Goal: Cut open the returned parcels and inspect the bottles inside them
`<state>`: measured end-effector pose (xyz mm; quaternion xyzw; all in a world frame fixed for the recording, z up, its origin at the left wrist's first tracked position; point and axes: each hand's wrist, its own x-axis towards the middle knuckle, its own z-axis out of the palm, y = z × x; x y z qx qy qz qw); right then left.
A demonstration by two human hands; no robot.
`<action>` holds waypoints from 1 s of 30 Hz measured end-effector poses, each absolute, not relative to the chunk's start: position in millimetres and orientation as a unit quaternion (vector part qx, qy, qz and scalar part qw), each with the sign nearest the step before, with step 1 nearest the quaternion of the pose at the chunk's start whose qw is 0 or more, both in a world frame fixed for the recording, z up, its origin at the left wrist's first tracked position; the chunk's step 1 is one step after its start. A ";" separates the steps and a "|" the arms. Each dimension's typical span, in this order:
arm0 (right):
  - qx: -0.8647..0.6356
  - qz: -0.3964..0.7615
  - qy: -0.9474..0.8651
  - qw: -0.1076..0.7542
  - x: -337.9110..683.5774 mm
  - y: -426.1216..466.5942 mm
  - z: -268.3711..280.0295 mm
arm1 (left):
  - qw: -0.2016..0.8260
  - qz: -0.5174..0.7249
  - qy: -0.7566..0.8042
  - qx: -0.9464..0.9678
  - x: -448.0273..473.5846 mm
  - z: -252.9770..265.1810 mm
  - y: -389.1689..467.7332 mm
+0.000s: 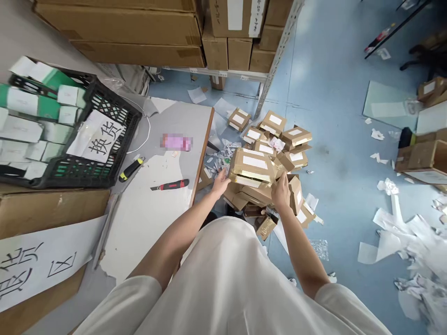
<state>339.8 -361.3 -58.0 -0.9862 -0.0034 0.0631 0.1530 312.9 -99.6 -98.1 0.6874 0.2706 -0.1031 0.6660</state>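
Note:
Between my two hands is a brown cardboard box [254,163] with a white label on top and tape along its edges. My left hand [220,184] grips its left front corner, and my right hand [281,191] grips its right side. Below and around it lies a pile of similar cardboard boxes [296,136], several with white labels, some of them opened or crushed. How far the held box is above the pile is hard to tell. Left of my left hand, a red and black utility knife [170,184] lies on the table [150,223].
A yellow and black cutter [131,169] lies by a black crate [94,163] of white and green boxes. A shelf [223,72] with large cartons stands ahead. Paper scraps [412,242] litter the blue floor at right. An opened carton [422,160] stands at the far right.

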 end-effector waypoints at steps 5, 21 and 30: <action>-0.976 0.127 -0.082 0.157 319.5 -358.2 -64.6 | 0.667 -0.132 0.260 0.685 281.6 -76.6 -66.0; -0.671 0.186 -0.663 0.276 235.1 -34.6 -8.5 | 0.431 0.298 0.572 0.632 -72.7 3.6 25.2; -0.395 0.295 -0.858 0.144 -18.9 136.2 18.7 | 0.077 0.407 0.831 0.370 -255.6 4.5 -55.2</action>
